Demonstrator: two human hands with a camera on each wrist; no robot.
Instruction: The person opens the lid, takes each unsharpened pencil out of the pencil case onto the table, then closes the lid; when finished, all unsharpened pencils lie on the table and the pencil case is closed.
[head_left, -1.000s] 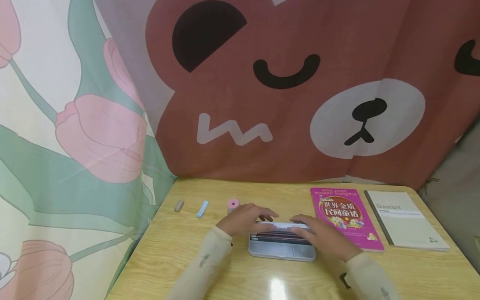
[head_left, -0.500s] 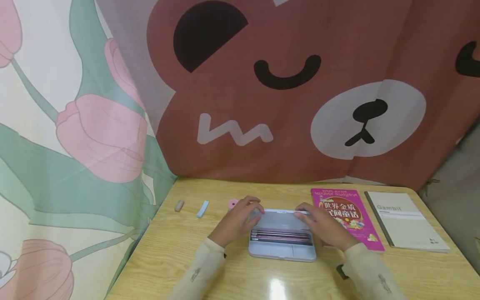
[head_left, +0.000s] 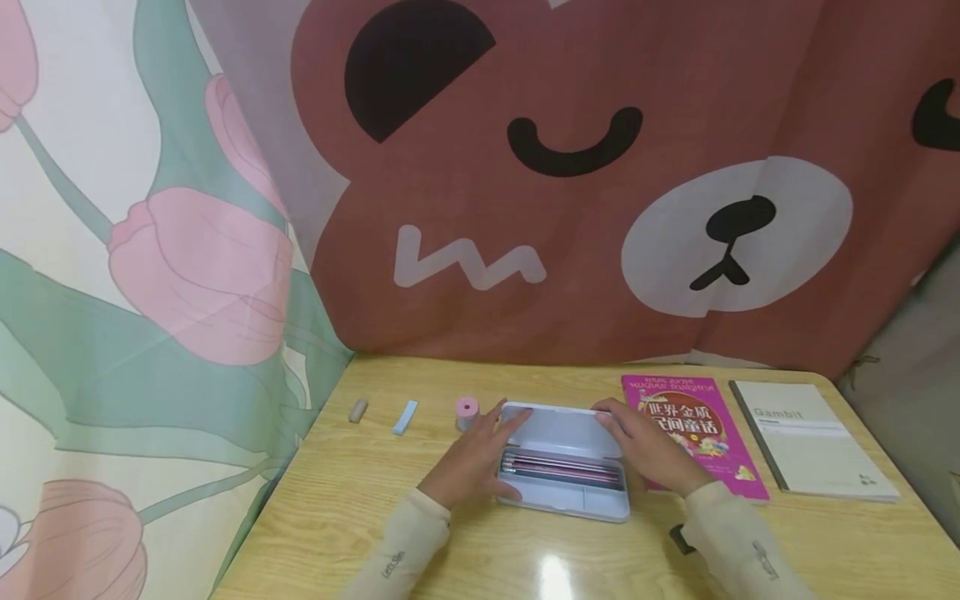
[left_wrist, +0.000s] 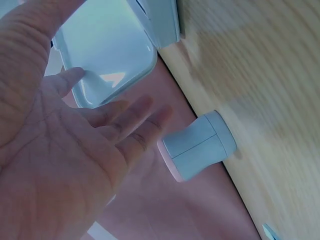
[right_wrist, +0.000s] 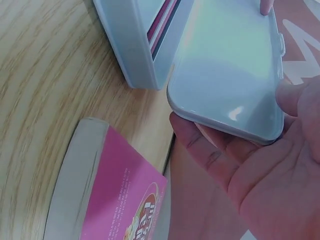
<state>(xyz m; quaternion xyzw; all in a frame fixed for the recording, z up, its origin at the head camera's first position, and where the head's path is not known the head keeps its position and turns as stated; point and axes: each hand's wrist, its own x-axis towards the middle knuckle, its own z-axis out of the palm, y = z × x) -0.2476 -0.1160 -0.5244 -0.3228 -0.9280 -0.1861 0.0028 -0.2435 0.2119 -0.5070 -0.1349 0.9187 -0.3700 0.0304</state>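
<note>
Far left on the counter: small tan eraser, blue strip, then a pink-topped roll, partly hidden by the left hand. That hand lies flat with straight fingers against the left end of the open pencil case; pencils inside hard to make out. Right hand grips the raised lid at its right edge. Pink book, partly covered by the right wrist, and grey notebook lie right.

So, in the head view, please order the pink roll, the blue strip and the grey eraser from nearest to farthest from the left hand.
From the left hand:
1. Pink roll, just beyond the fingertips.
2. Blue strip, further left on the table.
3. Grey eraser, furthest left, near the table edge.
</note>
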